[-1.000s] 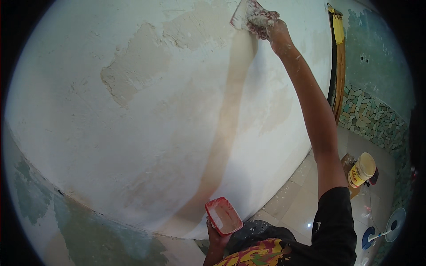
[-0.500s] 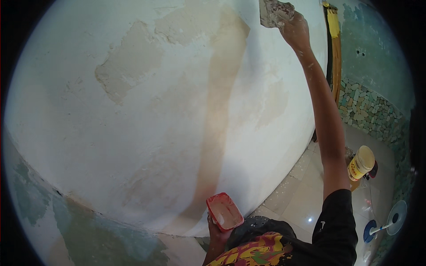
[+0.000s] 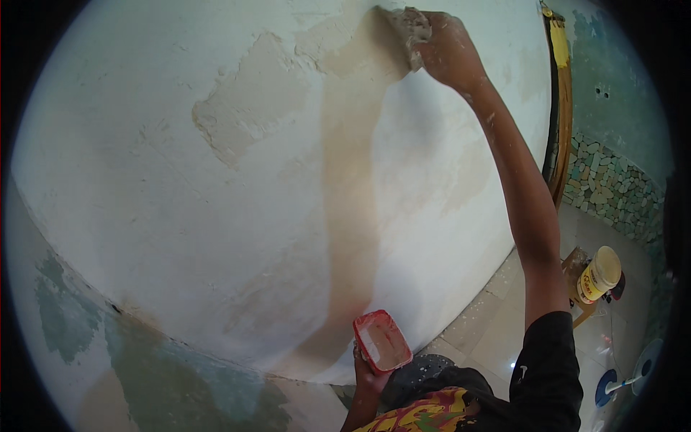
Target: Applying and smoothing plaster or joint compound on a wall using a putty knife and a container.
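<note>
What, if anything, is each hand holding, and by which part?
Left hand: red tub, from below at its left side. Right hand: paste-smeared scraper, gripped part hidden from view.

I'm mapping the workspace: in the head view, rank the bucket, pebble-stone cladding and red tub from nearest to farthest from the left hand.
1. Red tub, held in the left hand, lower centre.
2. Yellow-and-white bucket, off to the right.
3. Pebble-stone cladding, far right, above and beyond the bucket.
</note>
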### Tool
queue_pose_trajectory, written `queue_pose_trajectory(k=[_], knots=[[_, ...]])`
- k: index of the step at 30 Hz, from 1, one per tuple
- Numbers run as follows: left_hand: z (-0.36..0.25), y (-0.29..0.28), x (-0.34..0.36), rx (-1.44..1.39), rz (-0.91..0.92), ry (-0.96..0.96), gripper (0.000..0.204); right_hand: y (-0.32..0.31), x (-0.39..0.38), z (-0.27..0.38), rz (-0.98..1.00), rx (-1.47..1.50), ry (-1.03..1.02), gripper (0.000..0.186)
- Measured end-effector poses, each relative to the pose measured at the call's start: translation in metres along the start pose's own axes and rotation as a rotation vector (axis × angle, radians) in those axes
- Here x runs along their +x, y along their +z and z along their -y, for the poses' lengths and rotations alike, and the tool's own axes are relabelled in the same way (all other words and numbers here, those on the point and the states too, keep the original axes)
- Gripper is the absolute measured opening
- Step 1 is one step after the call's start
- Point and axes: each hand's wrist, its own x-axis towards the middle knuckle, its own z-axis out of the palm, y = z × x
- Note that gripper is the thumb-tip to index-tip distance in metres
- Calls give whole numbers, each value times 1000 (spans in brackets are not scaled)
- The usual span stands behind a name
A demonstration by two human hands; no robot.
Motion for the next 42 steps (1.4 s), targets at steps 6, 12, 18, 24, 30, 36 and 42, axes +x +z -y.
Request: queue_pose_trajectory(k=[6, 12, 18, 24, 30, 36, 42], knots=[[-4, 18, 4, 57, 19, -33, 59, 7, -22, 87, 158, 270, -26, 49], [2, 38, -6, -191, 262, -324, 54, 10, 0, 19, 95, 455, 187, 35], [-6, 36, 2, -99, 256, -337, 55, 12, 16, 24, 241, 495, -199, 21], [-15, 35, 4, -122, 297, -275, 55, 14, -15, 126, 161, 203, -75, 43], [-9, 35, 3, -131, 269, -275, 53, -3, -3, 93, 168, 276, 61, 34], [-12, 29, 10, -128, 309, -256, 50, 2, -1, 122, 120, 176, 136, 42], [-21, 31, 11, -82, 171, -241, 51, 3, 1, 141, 264, 245, -81, 41]])
